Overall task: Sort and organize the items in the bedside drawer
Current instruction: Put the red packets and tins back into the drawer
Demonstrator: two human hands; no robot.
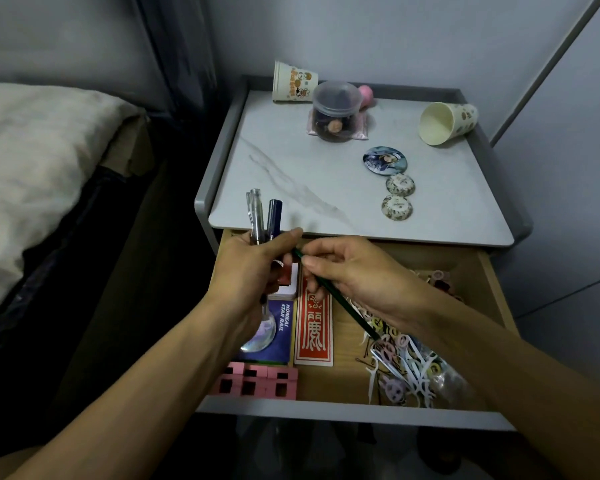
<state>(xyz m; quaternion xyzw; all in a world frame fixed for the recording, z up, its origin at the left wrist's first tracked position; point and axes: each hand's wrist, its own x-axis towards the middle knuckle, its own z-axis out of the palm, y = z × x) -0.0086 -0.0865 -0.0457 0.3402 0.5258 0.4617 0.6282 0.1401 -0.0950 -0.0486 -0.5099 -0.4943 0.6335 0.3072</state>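
Left grip (253, 271) clenched round pens (258, 216), upright over the open drawer's (326, 408) back left corner. Right grip (357, 278) pinched a green pencil (343, 308), slanted above the drawer's cards (314, 327) and loose clips (399, 355). Badges (385, 160) and cups (447, 123) lay on the bench (291, 174).

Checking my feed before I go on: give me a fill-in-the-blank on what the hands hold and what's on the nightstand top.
The left hand grips several upright ____. The right hand pinches a thin ____ pencil. The cream paper cup at the right of the white marbled nightstand top lies on its ____.
Missing: pens; green; side.
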